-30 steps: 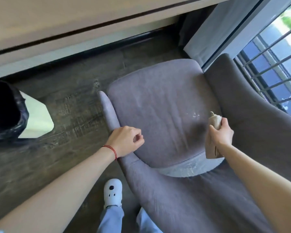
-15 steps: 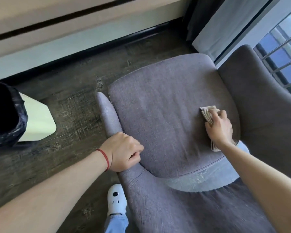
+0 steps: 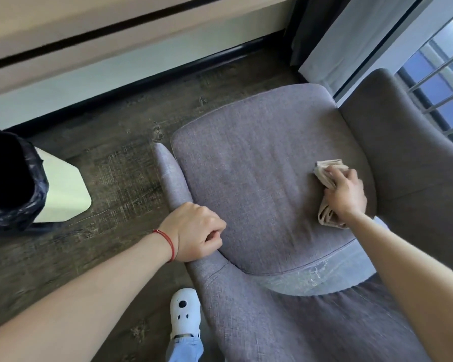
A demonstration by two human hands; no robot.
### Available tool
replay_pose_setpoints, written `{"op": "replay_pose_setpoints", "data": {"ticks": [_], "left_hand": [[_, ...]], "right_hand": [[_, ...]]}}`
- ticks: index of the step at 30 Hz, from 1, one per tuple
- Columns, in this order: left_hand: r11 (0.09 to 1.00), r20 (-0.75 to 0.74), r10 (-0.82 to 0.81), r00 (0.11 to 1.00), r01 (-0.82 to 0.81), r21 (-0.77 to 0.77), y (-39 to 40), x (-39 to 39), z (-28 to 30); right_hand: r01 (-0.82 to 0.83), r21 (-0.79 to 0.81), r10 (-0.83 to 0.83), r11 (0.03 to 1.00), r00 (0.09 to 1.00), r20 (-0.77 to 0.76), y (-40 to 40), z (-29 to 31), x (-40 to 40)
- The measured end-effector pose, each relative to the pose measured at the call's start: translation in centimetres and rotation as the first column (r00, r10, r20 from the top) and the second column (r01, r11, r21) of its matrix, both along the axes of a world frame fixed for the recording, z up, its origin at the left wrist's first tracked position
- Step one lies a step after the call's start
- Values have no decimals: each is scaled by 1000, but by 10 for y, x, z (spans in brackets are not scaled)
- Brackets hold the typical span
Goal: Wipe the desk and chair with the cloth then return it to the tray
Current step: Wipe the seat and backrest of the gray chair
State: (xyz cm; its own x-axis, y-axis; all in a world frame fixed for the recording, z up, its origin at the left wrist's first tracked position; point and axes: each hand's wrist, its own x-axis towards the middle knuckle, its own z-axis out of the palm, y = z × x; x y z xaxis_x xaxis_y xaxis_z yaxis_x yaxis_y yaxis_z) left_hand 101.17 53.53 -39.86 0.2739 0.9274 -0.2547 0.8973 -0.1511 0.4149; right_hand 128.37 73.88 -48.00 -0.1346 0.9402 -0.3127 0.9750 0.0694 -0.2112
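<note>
A grey-purple fabric armchair (image 3: 259, 178) fills the middle and right of the view. My right hand (image 3: 347, 194) presses a folded beige cloth (image 3: 324, 173) flat on the right side of the seat cushion, fingers closed over it. One end of the cloth sticks out ahead of my fingers and the other end shows under my wrist. My left hand (image 3: 196, 232) is closed around the chair's left armrest (image 3: 173, 184). The desk's light wooden edge (image 3: 89, 35) runs along the top. No tray is in view.
A white waste bin with a black bag (image 3: 19, 184) stands on the dark wooden floor at the left. A window with metal bars (image 3: 445, 82) and a grey curtain are at the upper right. My white shoe (image 3: 185, 313) is beside the chair.
My right hand came down from holding the cloth above the seat's rear right and now presses it onto the cushion. My left hand stayed on the armrest. The view shifted slightly.
</note>
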Motion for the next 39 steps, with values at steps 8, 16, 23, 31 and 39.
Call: {"op": "replay_pose_setpoints", "data": {"ticks": [8, 16, 23, 31, 39], "left_hand": [[1000, 13, 6, 1000, -6, -2, 1, 0, 3], [1000, 1, 10, 1000, -10, -12, 0, 0, 1], [1000, 12, 16, 1000, -16, 4, 1, 1, 2], [1000, 13, 25, 1000, -24, -17, 1, 0, 4], [1000, 8, 26, 1000, -26, -6, 0, 0, 1]], "right_hand": [[154, 156, -141, 976, 986, -92, 20, 11, 15], [-572, -279, 620, 772, 774, 129, 6, 20, 20], [-161, -42, 166, 986, 972, 167, -2, 6, 12], [-138, -18, 139, 990, 973, 183, 4, 12, 16], [-479, -76, 485, 875, 865, 129, -15, 6, -14]]}}
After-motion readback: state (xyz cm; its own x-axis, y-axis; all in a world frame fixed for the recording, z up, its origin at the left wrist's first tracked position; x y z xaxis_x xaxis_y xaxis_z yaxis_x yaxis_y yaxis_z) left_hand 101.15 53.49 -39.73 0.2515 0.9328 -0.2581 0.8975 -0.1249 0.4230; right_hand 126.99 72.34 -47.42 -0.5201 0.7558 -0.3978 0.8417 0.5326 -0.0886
